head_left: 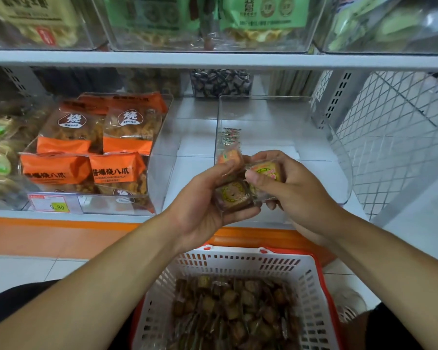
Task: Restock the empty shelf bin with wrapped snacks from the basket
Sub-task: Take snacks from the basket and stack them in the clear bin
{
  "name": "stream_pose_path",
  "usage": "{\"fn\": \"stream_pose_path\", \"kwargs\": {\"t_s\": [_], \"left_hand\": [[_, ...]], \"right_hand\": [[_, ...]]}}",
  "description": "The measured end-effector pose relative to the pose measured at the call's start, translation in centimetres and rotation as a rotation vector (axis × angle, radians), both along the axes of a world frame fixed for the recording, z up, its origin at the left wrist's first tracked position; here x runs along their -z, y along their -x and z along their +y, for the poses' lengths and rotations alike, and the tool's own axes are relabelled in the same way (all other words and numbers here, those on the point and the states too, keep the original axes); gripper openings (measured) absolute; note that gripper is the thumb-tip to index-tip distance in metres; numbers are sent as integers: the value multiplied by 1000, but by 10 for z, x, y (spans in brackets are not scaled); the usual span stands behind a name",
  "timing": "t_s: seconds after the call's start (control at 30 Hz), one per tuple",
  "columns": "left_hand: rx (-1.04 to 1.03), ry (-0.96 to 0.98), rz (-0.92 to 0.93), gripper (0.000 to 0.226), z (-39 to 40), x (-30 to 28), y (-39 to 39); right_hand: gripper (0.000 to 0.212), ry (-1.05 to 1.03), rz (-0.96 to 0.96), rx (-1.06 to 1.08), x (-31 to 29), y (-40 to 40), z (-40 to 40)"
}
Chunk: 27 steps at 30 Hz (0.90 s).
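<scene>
both hands hold wrapped snacks above the basket: left hand cups several, right hand pinches one, near the clear shelf bin.

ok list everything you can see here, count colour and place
wrapped snacks in hands: at least three, brown and yellow, in front of the clear bin
clear bin: one, transparent, lower shelf right, looks empty
basket: one, white with red rim, on the floor below, full of brown snacks
orange packets: several, lower shelf left
price tag: one, yellow and red, shelf edge
left hand: holds snacks
right hand: pinches a snack
</scene>
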State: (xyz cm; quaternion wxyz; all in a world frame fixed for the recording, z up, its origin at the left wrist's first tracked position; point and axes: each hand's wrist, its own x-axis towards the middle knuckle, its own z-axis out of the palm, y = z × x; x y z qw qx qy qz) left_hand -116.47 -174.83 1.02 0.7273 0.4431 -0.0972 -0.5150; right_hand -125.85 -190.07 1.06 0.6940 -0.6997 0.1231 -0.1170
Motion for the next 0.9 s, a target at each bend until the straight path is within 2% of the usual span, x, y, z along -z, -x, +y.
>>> {"fn": "stream_pose_path", "kwargs": {"t_s": [0.17, 0.3, 0.37, 0.5, 0.63, 0.7, 0.77, 0.9], "left_hand": [[-133, -71, -74, 30, -1, 6, 3], [-186, -117, -132, 25, 2, 7, 4], [-197, -138, -170, 24, 3, 8, 4], [-180, -159, -219, 20, 5, 9, 4], [-160, -172, -224, 19, 5, 10, 3], [-161, -183, -226, 20, 5, 11, 3], [-163, -193, -231, 19, 6, 11, 2], [-145, -202, -232, 19, 6, 11, 1]], "right_hand": [[43, -131, -13, -23, 6, 0, -6], [68, -248, -6, 44, 6, -1, -12], [62, -296, 13, 39, 2, -2, -14], [48, -522, 43, -26, -5, -3, -14], [33, -602, 55, -30, -5, -1, -11], [34, -665, 53, -31, -5, -1, -11], [42, -650, 62, -59, -7, 0, -12], [47, -425, 152, -145, -8, 2, -16]]}}
